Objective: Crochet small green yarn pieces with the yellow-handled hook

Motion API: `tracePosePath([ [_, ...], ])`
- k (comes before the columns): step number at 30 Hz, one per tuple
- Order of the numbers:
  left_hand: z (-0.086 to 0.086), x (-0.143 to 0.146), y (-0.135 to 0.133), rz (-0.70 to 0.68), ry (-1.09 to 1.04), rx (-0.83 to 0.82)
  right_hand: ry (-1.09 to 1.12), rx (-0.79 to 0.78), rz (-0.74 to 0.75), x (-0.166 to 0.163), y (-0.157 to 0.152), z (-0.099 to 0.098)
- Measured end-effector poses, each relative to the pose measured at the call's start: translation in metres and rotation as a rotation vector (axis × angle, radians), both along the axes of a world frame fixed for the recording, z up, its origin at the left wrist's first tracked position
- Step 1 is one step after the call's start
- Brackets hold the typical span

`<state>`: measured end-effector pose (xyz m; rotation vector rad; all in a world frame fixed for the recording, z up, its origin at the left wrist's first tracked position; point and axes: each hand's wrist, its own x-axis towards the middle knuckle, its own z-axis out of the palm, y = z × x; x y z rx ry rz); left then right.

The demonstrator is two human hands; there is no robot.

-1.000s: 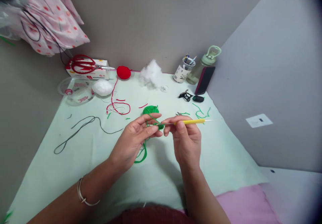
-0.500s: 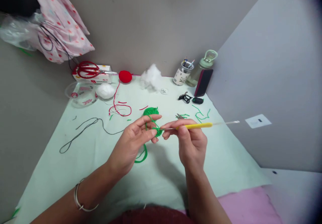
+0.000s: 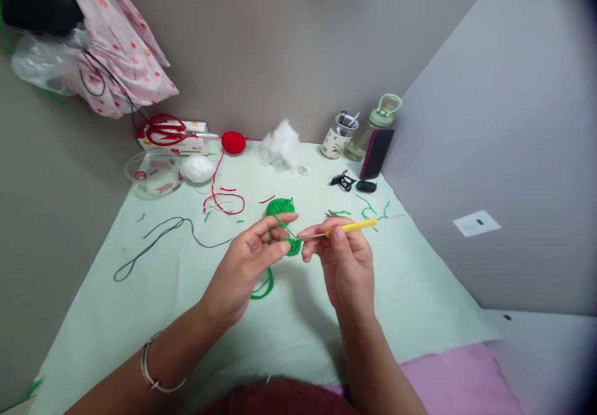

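Observation:
Between thumb and fingers, my left hand (image 3: 249, 256) pinches a small green crochet piece (image 3: 293, 247). Green yarn runs from it over my left fingers toward a green yarn ball (image 3: 280, 206) just behind. My right hand (image 3: 347, 262) grips a crochet hook (image 3: 357, 226) by its yellow handle, the metal shaft pointing left. Its tip meets the upper edge of the green piece; whether it is inside a stitch I cannot tell. A loop of green yarn (image 3: 265, 287) hangs or lies below my left hand.
Red-handled scissors (image 3: 165, 130) lie on a box at the back left. Nearby are a red yarn ball (image 3: 233, 142), a white ball (image 3: 198, 168) and white stuffing (image 3: 282, 144). A pen cup (image 3: 336, 140), bottle (image 3: 383, 113), phone (image 3: 377, 153) and black clip (image 3: 344, 181) stand or lie back right.
The hook's handle end has swung left and slightly up as my right hand shifted left. My left hand keeps its pinch on the green piece, nearly still.

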<state>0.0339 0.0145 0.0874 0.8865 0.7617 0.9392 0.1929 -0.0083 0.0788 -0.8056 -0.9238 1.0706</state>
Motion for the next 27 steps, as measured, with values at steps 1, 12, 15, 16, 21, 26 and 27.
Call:
tracePosePath([
  [1,-0.001,0.000,0.000,-0.004,0.004,0.007,0.005,-0.004,0.003,0.000,0.000,0.000],
  [12,-0.004,0.001,0.004,0.010,0.020,0.023,-0.100,-0.022,-0.039,0.003,0.002,-0.003],
  [15,-0.006,0.000,0.004,0.021,0.064,0.049,-0.210,0.024,-0.083,0.004,-0.001,-0.005],
  [16,-0.006,0.000,0.003,0.033,0.090,0.072,-0.283,0.057,-0.113,0.004,-0.003,-0.005],
  [21,-0.007,0.001,0.003,0.153,0.254,0.211,-0.779,0.332,-0.230,0.004,-0.009,-0.011],
  [26,-0.009,0.006,0.002,0.106,0.027,-0.018,-1.141,0.494,-0.430,-0.002,-0.010,-0.022],
  [27,-0.010,0.006,0.003,0.042,-0.060,-0.116,-1.123,0.484,-0.458,-0.003,-0.010,-0.024],
])
